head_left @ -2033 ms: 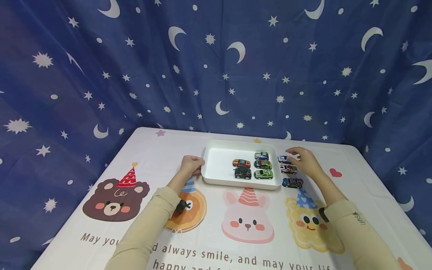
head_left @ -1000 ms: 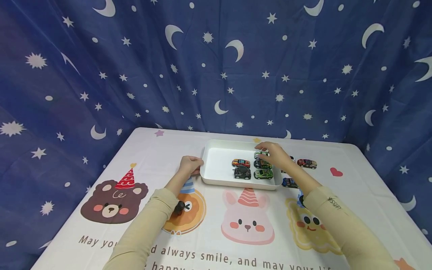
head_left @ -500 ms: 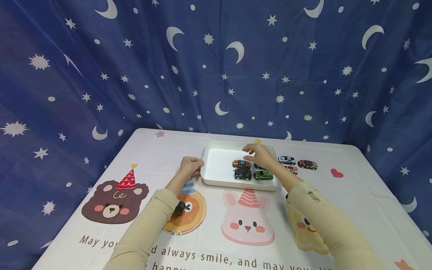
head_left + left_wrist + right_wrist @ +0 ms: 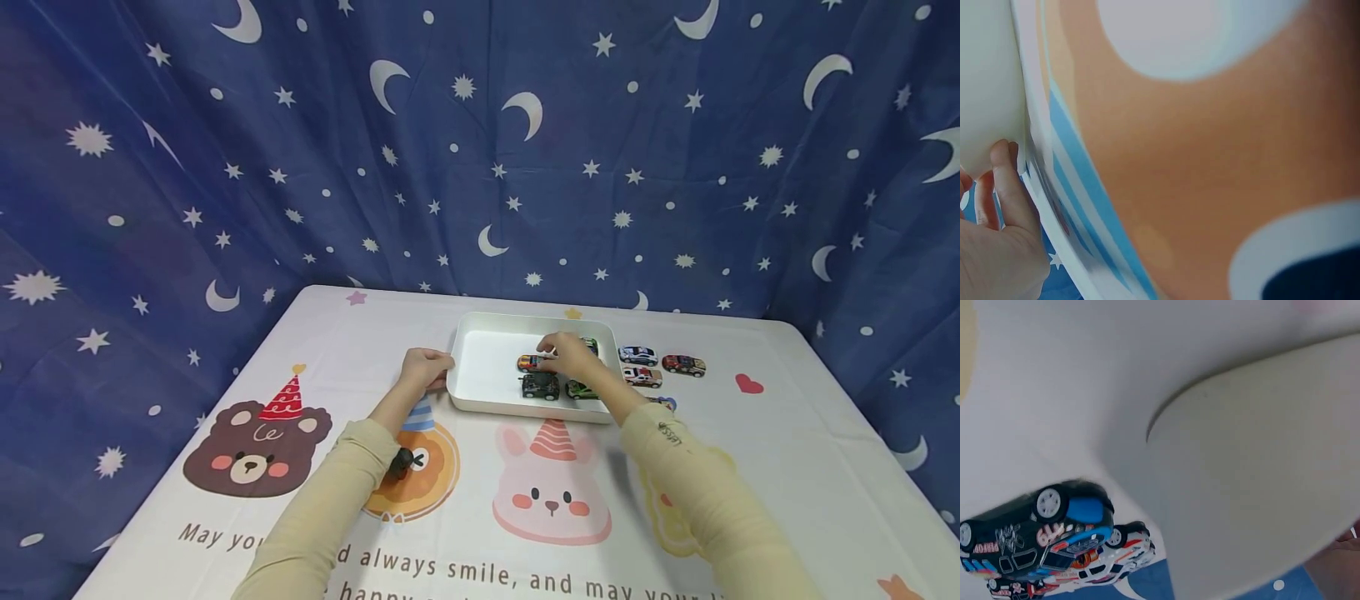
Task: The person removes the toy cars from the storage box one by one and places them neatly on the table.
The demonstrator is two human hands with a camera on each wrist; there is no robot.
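My left hand (image 4: 424, 368) pinches the left end of a white tray (image 4: 482, 354); in the left wrist view its thumb and fingers meet at the tray's rim (image 4: 1007, 81). Inside the tray, my right hand (image 4: 576, 358) has thumb and forefinger curled about the right end of an orange toy car (image 4: 528, 363). A black toy car (image 4: 540, 386) lies just in front of it. To the right, a green toy car (image 4: 579, 389) is partly covered by the right hand, and other cars behind it are mostly hidden.
Right of the tray stand a white-and-blue toy car (image 4: 637, 356), a white-and-red one (image 4: 642, 377), a dark red one (image 4: 684, 365) and a blue-black one (image 4: 1041, 537). The printed tablecloth (image 4: 420, 550) reaches a blue starry curtain (image 4: 450, 208).
My right hand has moved left from the cars beside the tray, over the rim, and lowered to the orange toy car. The left hand stays at the tray's left end.
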